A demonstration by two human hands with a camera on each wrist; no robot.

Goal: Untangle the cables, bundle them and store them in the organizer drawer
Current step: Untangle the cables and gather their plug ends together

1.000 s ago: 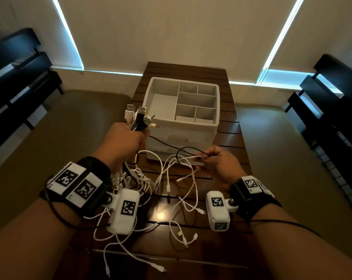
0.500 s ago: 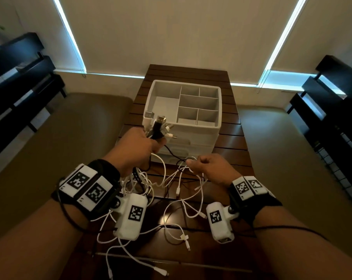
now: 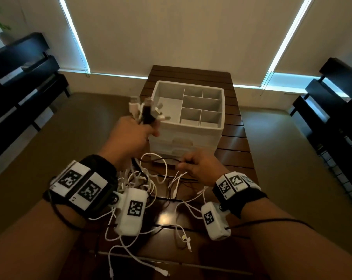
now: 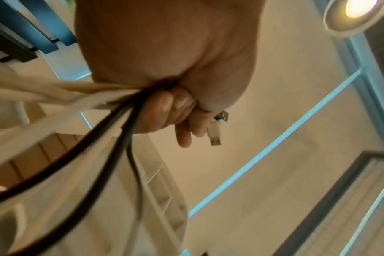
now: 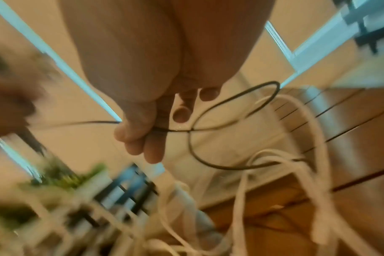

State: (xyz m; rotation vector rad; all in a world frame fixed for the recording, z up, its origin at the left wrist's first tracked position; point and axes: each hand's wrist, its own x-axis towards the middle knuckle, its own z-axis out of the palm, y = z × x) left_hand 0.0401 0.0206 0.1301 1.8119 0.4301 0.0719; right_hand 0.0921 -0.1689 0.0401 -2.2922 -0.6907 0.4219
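Observation:
My left hand (image 3: 130, 136) is raised beside the white organizer (image 3: 221, 126) and grips a bunch of white and black cables (image 4: 112, 110), with their USB plugs (image 3: 144, 110) sticking up above the fist. The cables hang down from the fist into a loose tangle (image 3: 142, 178) on the table. My right hand (image 3: 197, 166) is lower, in front of the organizer's closed drawers (image 3: 181, 146), and pinches a thin black cable (image 5: 208, 129) between thumb and fingers. That black cable loops toward the white ones.
The dark slatted wooden table (image 3: 237, 146) is narrow, with floor on both sides. Loose white cable ends (image 3: 185, 239) lie near its front edge. Dark shelving (image 3: 19, 77) stands at the left and dark furniture (image 3: 336, 110) at the right.
My left hand has risen with the cable bunch, now level with the organizer's top. My right hand has let go of the white cables' loop and holds the black cable farther right.

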